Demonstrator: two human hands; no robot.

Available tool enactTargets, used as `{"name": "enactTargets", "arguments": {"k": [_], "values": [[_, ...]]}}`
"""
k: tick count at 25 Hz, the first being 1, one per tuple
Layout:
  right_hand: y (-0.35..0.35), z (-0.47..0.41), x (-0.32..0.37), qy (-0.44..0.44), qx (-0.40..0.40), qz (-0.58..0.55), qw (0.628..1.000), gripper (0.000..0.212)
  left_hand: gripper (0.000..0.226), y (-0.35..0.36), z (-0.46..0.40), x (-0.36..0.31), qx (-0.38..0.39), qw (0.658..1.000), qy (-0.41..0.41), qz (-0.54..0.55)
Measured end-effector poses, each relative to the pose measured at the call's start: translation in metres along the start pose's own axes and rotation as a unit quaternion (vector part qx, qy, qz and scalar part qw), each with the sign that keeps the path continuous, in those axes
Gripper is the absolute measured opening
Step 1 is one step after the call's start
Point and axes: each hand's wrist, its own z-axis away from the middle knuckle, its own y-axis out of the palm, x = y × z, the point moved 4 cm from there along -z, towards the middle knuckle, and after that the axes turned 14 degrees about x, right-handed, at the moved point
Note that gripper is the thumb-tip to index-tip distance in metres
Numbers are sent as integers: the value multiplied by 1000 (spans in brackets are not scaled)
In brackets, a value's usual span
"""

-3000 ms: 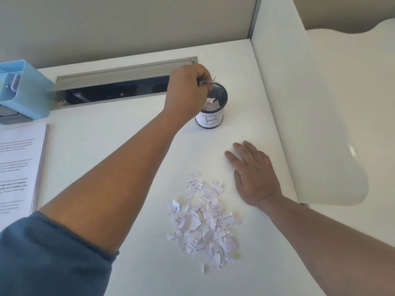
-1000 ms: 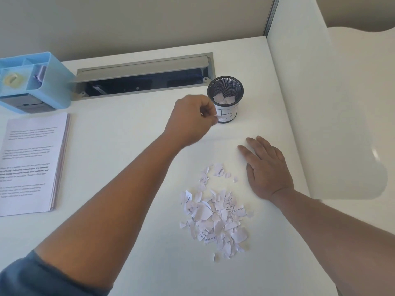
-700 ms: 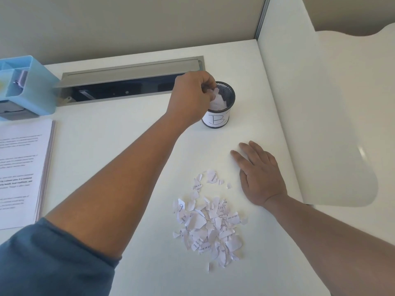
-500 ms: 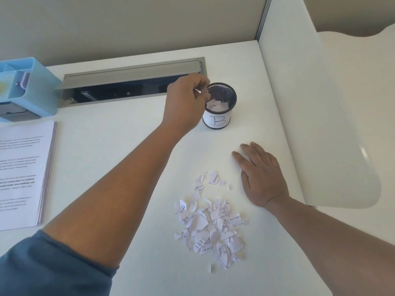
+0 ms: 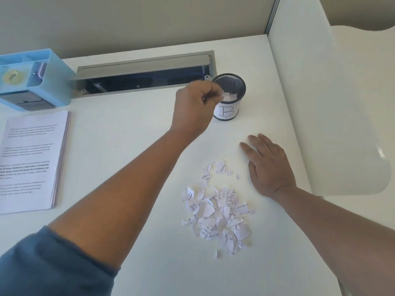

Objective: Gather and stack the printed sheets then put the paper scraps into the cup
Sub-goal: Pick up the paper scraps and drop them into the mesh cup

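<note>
**Colours and patterns on the desk**

White desk (image 5: 132,133). Black mesh cup (image 5: 229,90) with a white label bearing a black handwritten "B". White paper scraps (image 5: 215,212) carrying fragments of black print. White printed sheets (image 5: 32,159) with black text lines, some bold. Light blue organiser (image 5: 53,82) with a dark front. Grey metal cable slot (image 5: 141,65), dark inside. Dark blue sleeve (image 5: 49,268). Beige wall (image 5: 128,22).

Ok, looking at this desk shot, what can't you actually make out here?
- Left hand, head view: motion-blurred at the cup rim, so whether it pinches a scrap is unclear.
- Cup's fill level: hidden by its mesh wall and the hand.
- Text on the stacked sheets and scraps: too small to read.
- Blue organizer: cut off by the left edge.
</note>
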Motion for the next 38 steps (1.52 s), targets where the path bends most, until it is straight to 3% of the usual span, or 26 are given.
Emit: {"name": "enactTargets", "arguments": {"k": [3,9,12,17,21,25,30,33,35,38], "values": [[1,0,-1,5,3,-4,1000,55,4,2,-33,-12,31,999,-4,-33],[0,-1,-1,-3,6,-10,1000,54,33,5,-50,-4,45,995,-62,-62],[-1,-1,-1,-2,7,-10,1000,54,19,4,-49,-8,40,997,-40,-56],[-2,-1,-1,-6,2,-17,1000,54,11,8,9,22,-41,995,29,-88],[-2,0,0,-5,1,-17,1000,54,18,23,73,96,24,984,-47,-172],[-3,0,1,-5,2,-19,1000,55,44,29,102,123,137,952,-124,-245],[-5,2,3,1,-1,-31,1000,55,52,31,102,121,147,938,-124,-288],[-13,0,17,36,-14,-119,992,46,52,31,101,123,145,936,-131,-292],[-20,-1,39,39,17,-192,981,44,53,32,101,122,146,933,-134,-299],[-23,-4,77,32,140,-215,966,57,54,32,100,121,145,930,-137,-309]]}}
